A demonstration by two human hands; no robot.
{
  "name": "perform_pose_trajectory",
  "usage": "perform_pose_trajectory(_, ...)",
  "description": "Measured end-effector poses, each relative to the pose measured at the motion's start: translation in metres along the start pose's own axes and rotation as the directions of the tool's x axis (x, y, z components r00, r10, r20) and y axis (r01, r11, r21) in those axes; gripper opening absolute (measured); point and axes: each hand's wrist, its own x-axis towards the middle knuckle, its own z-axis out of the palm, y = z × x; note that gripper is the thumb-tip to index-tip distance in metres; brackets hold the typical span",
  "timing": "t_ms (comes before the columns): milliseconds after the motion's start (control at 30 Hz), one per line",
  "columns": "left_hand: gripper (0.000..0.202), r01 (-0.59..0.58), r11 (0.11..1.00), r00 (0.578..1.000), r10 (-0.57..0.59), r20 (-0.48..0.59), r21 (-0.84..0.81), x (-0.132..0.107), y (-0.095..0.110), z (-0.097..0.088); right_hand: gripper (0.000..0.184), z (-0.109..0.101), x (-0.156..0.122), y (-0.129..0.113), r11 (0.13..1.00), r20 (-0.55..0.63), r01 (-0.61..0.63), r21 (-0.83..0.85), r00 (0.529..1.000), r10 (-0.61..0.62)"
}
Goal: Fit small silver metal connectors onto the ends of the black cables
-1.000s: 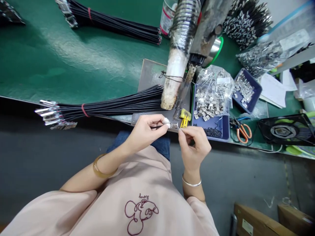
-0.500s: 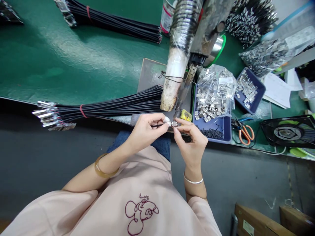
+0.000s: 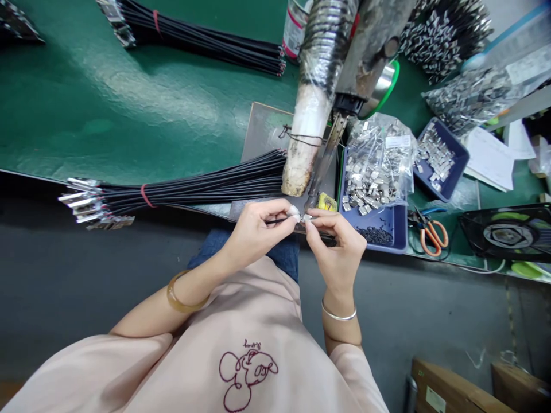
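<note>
My left hand (image 3: 256,229) pinches a black cable (image 3: 278,220) close to its end, with a white covering on a fingertip. Against that end, my right hand (image 3: 338,244) holds a small metal connector (image 3: 302,218) between thumb and fingers. The fingertips hide most of it, and I cannot tell how far the two parts are joined. Just above the hands, a soldering iron (image 3: 329,152) points down beside a pale wrapped fume hose (image 3: 303,126). A yellow sponge (image 3: 328,202) lies behind my right fingers.
A banded bundle of black cables (image 3: 206,186) lies left of the hose, another bundle (image 3: 206,40) farther back. At right stand a blue tray (image 3: 398,229) with bagged metal shells and small black pieces, a second tray (image 3: 456,172), orange-handled pliers (image 3: 433,236) and a fan (image 3: 508,234).
My right thumb and fingers have closed further over the connector, so less of it shows. The whole view has shifted slightly; the left hand keeps its pinch on the cable.
</note>
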Motion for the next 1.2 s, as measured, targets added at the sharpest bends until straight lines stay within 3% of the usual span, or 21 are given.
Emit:
perform_pose_trajectory(300, 0.015, -0.003, 1.0, 1.0, 0.003, 0.012, 0.024, -0.0012, -0.003, -0.0006, 0.008, -0.0011, 0.0023, -0.0026, 0.992, 0.036, -0.093, 0.087, 0.995, 0.09)
perform_pose_trajectory(600, 0.011, -0.037, 0.999, 0.999, 0.037, -0.03, 0.028, -0.0008, 0.0012, 0.0008, 0.007, -0.0009, 0.0095, -0.008, 0.997, 0.019, -0.074, 0.026, 0.997, 0.073)
perform_pose_trajectory(1200, 0.015, 0.003, 1.0, 1.0, -0.003, 0.003, 0.03, -0.001, 0.0022, 0.0003, 0.006, -0.0004, 0.0043, -0.0058, 0.992, 0.015, -0.109, 0.061, 0.994, 0.108)
